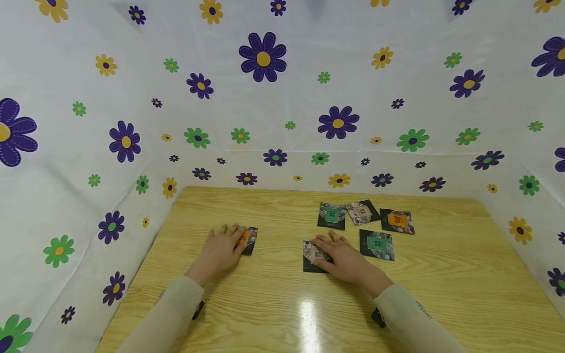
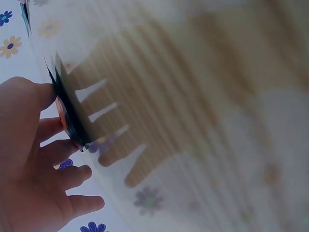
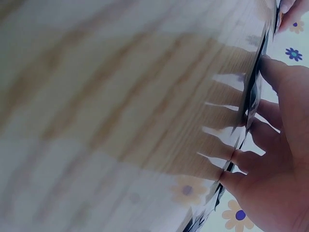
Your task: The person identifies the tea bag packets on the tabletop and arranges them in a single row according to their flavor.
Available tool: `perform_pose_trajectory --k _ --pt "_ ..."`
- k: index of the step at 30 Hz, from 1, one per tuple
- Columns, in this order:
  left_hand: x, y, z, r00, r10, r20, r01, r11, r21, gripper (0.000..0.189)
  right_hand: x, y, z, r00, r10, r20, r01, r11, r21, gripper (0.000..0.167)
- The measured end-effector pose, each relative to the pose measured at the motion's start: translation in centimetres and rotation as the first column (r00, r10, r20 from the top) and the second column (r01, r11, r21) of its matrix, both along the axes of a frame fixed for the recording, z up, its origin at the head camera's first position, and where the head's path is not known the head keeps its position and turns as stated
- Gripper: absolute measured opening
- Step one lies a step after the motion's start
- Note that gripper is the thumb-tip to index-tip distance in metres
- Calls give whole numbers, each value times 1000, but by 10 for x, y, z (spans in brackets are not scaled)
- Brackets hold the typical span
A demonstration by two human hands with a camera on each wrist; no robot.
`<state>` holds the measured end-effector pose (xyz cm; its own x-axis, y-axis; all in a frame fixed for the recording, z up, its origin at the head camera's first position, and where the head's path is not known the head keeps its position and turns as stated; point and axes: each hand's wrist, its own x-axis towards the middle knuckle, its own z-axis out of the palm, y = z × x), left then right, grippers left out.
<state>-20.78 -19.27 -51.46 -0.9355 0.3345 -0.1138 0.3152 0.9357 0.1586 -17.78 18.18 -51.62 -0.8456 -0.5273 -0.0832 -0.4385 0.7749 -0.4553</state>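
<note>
My left hand (image 1: 219, 248) rests over a flat dark square packet (image 1: 252, 236) with an orange label, covering its left part. In the left wrist view the thumb and some fingers of that hand (image 2: 29, 159) touch the packet (image 2: 72, 116), the others stretched out. Nearer the table's middle, my right hand (image 1: 348, 261) lies with extended fingers on a similar packet (image 1: 310, 265) with a pale beige label. The right wrist view shows that packet (image 3: 254, 87) edge-on, with the right hand (image 3: 289, 154) against it.
Beyond and beside my right hand lie a green-labelled packet (image 1: 332, 215), a beige-labelled one (image 1: 363, 212), an orange-labelled one (image 1: 397, 220) and another green-labelled packet (image 1: 377, 244). The wooden table (image 1: 265, 304) is bounded by a flower-patterned white cloth (image 1: 291, 98).
</note>
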Motion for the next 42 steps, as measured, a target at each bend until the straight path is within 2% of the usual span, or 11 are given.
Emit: perform_pose_trajectory --k 5,10,16,23,34,42 --pt "6 -10 -3 1000 6 -20 -6 1000 -4 58 0 -1 1 1000 2 3 -2 1000 -6 62" --pt "12 -18 -1 999 30 -14 -30 1000 1 59 1 -1 3 1000 1 -4 -1 1000 0 61" --pt "16 -27 -2 999 49 -12 -48 999 14 60 1 -1 4 1000 0 -5 0 1000 -8 62" --pt "19 -39 -8 998 56 -33 -55 998 24 60 1 0 5 1000 4 -13 -4 1000 -9 61" --pt "20 -49 -13 995 83 -55 -75 988 136 63 1 -2 6 1000 5 -18 -5 1000 -14 61" --pt "20 -55 -16 992 120 -33 -109 966 233 65 -1 -2 2 1000 6 -17 -6 1000 -14 61"
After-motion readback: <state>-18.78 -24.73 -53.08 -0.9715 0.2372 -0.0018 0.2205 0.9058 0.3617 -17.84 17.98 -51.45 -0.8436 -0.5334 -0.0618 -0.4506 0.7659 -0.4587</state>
